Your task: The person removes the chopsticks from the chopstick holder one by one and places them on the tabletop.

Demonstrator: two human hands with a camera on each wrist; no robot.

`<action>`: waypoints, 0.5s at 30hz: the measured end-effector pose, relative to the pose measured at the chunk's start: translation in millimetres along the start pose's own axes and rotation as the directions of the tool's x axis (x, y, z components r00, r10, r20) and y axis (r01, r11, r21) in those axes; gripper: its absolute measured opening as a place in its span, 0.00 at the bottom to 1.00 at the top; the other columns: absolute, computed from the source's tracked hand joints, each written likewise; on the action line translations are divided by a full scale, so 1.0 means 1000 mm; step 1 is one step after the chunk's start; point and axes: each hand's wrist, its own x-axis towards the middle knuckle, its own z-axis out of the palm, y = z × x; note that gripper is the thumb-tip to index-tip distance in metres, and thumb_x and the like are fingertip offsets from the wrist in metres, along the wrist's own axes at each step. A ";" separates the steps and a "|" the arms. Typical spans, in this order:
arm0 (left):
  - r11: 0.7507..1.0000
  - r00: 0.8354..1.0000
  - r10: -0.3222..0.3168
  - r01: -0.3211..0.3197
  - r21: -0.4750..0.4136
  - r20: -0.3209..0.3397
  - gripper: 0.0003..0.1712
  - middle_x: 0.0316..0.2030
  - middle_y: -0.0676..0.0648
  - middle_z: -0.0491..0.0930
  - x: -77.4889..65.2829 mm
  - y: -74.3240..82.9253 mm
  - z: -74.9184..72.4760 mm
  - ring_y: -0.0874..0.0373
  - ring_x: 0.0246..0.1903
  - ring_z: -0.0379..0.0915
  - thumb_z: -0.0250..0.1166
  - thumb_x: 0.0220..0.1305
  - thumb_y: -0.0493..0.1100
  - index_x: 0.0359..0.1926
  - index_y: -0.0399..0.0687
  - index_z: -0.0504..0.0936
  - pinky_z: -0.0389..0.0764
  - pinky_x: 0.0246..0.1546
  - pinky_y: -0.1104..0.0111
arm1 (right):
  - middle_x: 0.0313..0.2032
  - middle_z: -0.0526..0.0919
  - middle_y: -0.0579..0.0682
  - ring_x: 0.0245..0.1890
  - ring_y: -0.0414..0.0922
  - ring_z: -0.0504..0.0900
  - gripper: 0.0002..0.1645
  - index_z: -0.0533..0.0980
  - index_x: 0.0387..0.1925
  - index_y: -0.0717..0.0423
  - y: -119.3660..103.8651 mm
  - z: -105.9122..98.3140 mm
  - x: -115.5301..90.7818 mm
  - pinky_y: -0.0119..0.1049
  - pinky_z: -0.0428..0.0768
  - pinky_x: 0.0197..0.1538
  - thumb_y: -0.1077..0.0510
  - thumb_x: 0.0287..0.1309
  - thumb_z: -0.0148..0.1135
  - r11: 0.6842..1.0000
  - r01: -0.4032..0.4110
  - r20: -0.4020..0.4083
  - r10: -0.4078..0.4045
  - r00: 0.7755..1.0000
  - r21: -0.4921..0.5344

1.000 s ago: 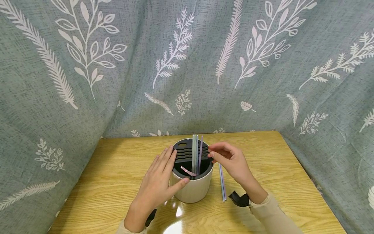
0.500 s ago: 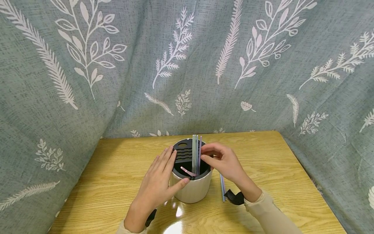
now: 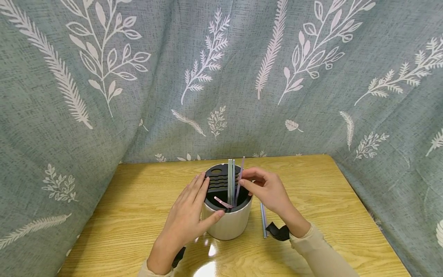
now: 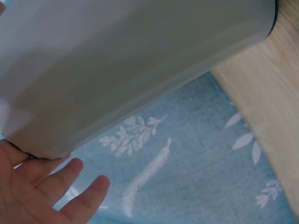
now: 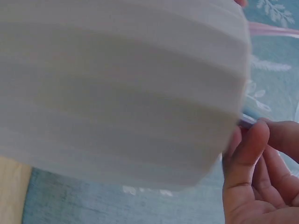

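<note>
A white ribbed utensil holder (image 3: 228, 227) with a black slotted top stands upright on the table. My left hand (image 3: 188, 213) rests against its left side and rim, fingers straight. At the rim's right, my right hand (image 3: 270, 190) pinches a purple chopstick (image 3: 243, 163) between thumb and fingertips. That chopstick leans right, its lower end inside the front opening. Beside it, green-blue chopsticks (image 3: 229, 181) stand nearly upright, and pink chopsticks (image 3: 221, 202) lean low. In the right wrist view, the white wall (image 5: 117, 93) hides most of the chopsticks; thumb and finger pinch the purple one (image 5: 246, 120).
Blue and purple chopsticks (image 3: 264, 219) lie on the wooden table (image 3: 138, 219) right of the holder, partly covered by the right wrist. A black strap (image 3: 278, 232) hangs from that wrist. Leaf-patterned grey-blue cloth (image 3: 155, 77) encloses the table at the back and sides.
My right hand has moved left to the purple chopstick and pinched it; its top now tilts right and sits slightly higher. The left hand has stayed in place.
</note>
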 end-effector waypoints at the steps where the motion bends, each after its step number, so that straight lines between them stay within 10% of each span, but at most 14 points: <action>1: 1.000 1.000 0.003 -0.003 0.001 -0.003 0.55 0.78 0.47 0.46 0.000 0.000 0.000 0.50 0.76 0.43 0.53 0.66 0.74 0.79 0.44 0.52 0.54 0.72 0.53 | 0.40 0.86 0.55 0.30 0.53 0.83 0.09 0.83 0.45 0.61 -0.002 -0.002 0.000 0.38 0.84 0.31 0.66 0.63 0.67 1.000 0.016 -0.010 -0.016 1.000 0.010; 15: 1.000 1.000 0.024 -0.024 0.009 -0.020 0.54 0.77 0.43 0.51 0.000 0.000 0.001 0.47 0.75 0.46 0.54 0.66 0.74 0.78 0.41 0.54 0.58 0.71 0.52 | 0.40 0.85 0.62 0.37 0.48 0.86 0.10 0.78 0.45 0.75 -0.027 -0.040 0.002 0.39 0.85 0.39 0.75 0.61 0.63 0.953 0.275 -0.219 -0.244 0.945 0.124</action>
